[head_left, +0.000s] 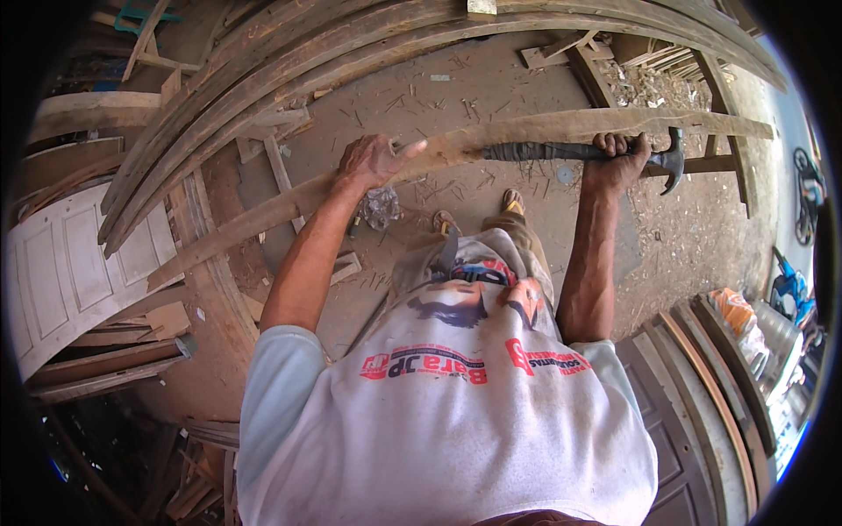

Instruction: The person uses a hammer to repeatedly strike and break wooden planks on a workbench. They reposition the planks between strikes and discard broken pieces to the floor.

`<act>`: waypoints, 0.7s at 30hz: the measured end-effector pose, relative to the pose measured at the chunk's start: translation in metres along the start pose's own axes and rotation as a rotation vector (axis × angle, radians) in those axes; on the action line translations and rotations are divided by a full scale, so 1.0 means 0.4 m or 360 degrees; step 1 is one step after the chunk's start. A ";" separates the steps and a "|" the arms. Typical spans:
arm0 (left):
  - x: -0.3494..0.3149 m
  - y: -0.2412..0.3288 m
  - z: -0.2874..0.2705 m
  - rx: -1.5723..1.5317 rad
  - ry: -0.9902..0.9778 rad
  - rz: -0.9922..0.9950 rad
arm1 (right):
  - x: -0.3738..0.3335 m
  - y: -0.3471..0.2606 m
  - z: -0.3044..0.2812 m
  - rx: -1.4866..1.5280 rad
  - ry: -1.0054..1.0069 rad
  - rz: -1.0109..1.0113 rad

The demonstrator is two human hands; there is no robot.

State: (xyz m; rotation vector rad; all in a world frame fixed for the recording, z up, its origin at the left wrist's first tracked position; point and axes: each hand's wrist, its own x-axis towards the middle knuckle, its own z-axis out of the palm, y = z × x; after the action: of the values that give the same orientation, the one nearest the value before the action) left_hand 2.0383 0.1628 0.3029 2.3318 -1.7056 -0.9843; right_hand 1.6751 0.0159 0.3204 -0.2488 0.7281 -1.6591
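Note:
A long, narrow wooden plank (544, 131) stretches across in front of me, from the lower left to the right. My left hand (373, 162) grips its near middle, fingers curled over the wood and thumb stretched out to the right. A claw hammer (544, 152) lies sideways in my right hand (621, 158), which is closed round it close to the metal head. The head and claw are at the right, and the dark wrapped handle points left along the plank's near edge. Whether hammer and plank touch, I cannot tell.
Long stacked boards (333, 74) curve across the far side. A wooden trestle (726, 145) stands under the plank's right end. White panelled door (92, 254) at left; upright boards (702, 377) at lower right. Nails, wood scraps and a crumpled plastic bag (379, 209) litter the floor.

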 end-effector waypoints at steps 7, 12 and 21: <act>-0.003 0.007 -0.012 -0.0062 -0.0028 0.0013 | -0.004 0.004 0.022 0.0001 -0.0038 -0.0007; -0.003 0.002 -0.008 -0.0042 -0.0006 -0.0010 | 0.009 0.014 0.003 -0.0130 0.0186 -0.0081; 0.001 0.003 -0.011 -0.0034 -0.0031 -0.0010 | -0.030 0.015 0.048 -0.0185 0.0197 -0.0160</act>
State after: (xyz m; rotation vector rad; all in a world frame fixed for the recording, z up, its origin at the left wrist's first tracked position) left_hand 2.0400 0.1607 0.3067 2.3235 -1.6872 -1.0246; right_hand 1.6931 0.0206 0.3344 -0.2709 0.9199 -1.7413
